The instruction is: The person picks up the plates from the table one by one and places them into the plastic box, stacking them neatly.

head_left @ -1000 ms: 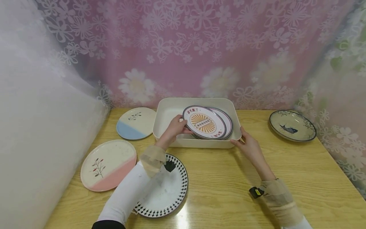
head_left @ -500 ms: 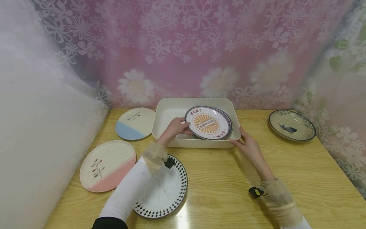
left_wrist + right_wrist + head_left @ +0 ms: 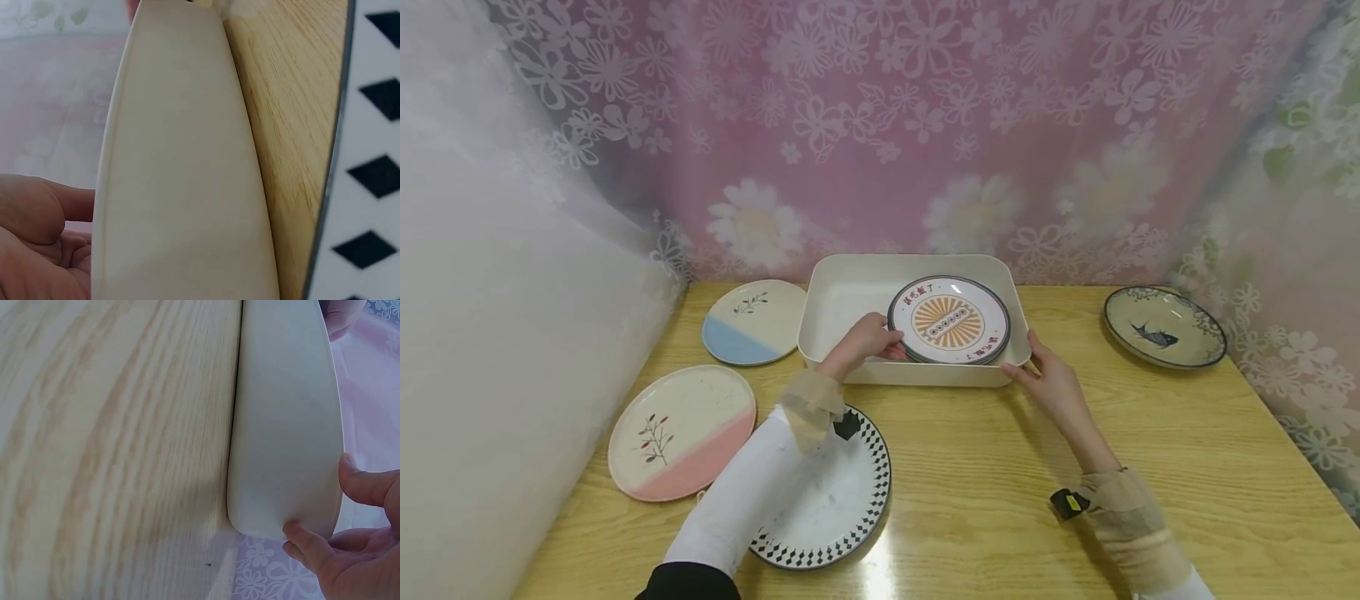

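Pale wooden table [image 3: 970, 475], with a diamond-rimmed plate [image 3: 846, 500] nearest, partly hidden by the left sleeve [image 3: 730, 504]. Beyond it, the right hand [image 3: 1054, 385] grips the cream tray [image 3: 917, 375] at its near right corner; the left hand [image 3: 867, 337] pinches the top plate [image 3: 951, 321] by its left edge, grip nearly closed. Askew a second ago, that plate now sits evenly over those inside the tray's right side: apparently nested. Pink curtain [image 3: 865, 167] behind.

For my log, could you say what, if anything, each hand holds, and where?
Left hand: top plate, by its left rim. Right hand: bin, by its near-right corner.
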Demonstrator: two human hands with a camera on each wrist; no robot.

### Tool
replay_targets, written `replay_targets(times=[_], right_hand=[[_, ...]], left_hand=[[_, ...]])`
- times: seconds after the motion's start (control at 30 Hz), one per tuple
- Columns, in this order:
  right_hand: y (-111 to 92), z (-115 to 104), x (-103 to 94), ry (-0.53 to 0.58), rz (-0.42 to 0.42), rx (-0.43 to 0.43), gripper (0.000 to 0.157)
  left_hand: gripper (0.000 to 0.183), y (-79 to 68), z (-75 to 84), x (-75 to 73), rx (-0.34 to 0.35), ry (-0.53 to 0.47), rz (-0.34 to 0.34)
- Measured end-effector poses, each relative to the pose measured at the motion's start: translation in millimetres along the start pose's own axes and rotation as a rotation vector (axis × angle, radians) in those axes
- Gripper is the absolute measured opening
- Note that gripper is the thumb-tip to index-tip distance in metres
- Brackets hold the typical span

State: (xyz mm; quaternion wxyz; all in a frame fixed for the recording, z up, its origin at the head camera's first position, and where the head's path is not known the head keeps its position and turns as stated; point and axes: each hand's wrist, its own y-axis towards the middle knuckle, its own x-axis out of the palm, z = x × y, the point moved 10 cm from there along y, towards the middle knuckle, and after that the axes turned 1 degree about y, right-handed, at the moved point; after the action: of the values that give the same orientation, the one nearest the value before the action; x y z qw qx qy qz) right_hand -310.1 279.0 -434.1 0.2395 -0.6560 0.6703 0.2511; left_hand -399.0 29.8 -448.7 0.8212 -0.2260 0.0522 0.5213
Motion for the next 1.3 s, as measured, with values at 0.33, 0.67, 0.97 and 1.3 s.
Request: replay_targets(times=[0.33,0.67,0.97,1.3], right_hand=[[2,-1,0.6,0.015,0.002,0.007,0.085],[2,2,1.1,0.033,0.012,0.029,0.086],[1,5,0.5,0.023,-0.012,0.065,0.089],[-8,28,-46.9,-0.016,0.099,0.007,0.074]], left_hand=[[0.027,-5.9,2.5,-3.0,0.029,0.053,-0.018],[0.037,-22.7,8.1,-23.5,0.134,0.234,0.016],[0.032,-52.4,31.3,-30.6,0.293,0.380,0.104],[0.025,-75.9,26.4,-46.6,0.430,0.460,0.208]])
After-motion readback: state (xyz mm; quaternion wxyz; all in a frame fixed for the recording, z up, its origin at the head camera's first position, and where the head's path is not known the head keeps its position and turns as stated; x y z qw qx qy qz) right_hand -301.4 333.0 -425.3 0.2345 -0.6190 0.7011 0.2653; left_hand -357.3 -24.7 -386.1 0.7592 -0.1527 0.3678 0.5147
